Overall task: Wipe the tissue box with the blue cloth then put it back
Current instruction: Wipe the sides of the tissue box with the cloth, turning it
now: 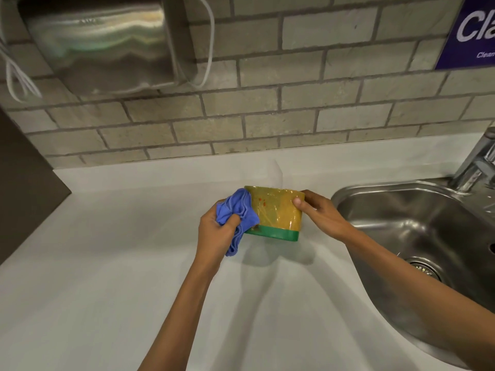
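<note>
The tissue box [278,211] is yellow with a green band along its lower edge and shiny wrap. It is held tilted above the white counter. My right hand [320,214] grips its right end, thumb on the front face. My left hand [215,234] clutches the bunched blue cloth [237,214] and presses it against the box's left end. Part of the cloth hangs down below my left fist. The box's left side is hidden by the cloth.
A white counter [112,263] spreads below and to the left. A steel sink [417,226] with a tap [476,164] lies to the right. On the brick wall hang a steel dispenser [101,44] and a purple sign [474,30]. A dark panel [24,188] stands at left.
</note>
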